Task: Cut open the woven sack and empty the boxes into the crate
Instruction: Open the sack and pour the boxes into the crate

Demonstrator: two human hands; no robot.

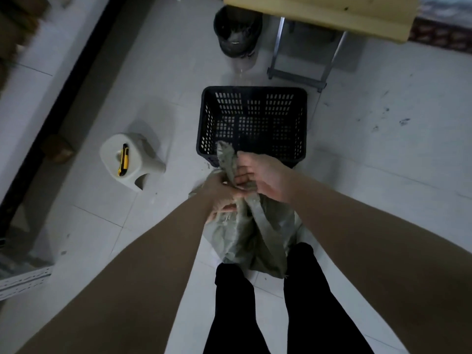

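A grey-green woven sack [245, 238] stands on the floor just in front of my legs. Its gathered neck sticks up toward the crate. My left hand [219, 195] grips the sack below the neck. My right hand [260, 175] is closed around the bunched neck from the right. A black perforated plastic crate [252, 123] sits directly beyond the sack, with nothing showing inside. A yellow-and-black utility knife [123, 159] lies on a small white plastic stool [131, 159] to the left. No boxes are visible; the sack hides its contents.
A black bin [237, 31] stands beyond the crate. A table with a yellow top [332, 14] and metal legs [306, 60] is at the back right. A dark rail [63, 90] runs along the left. White tiled floor surrounds everything.
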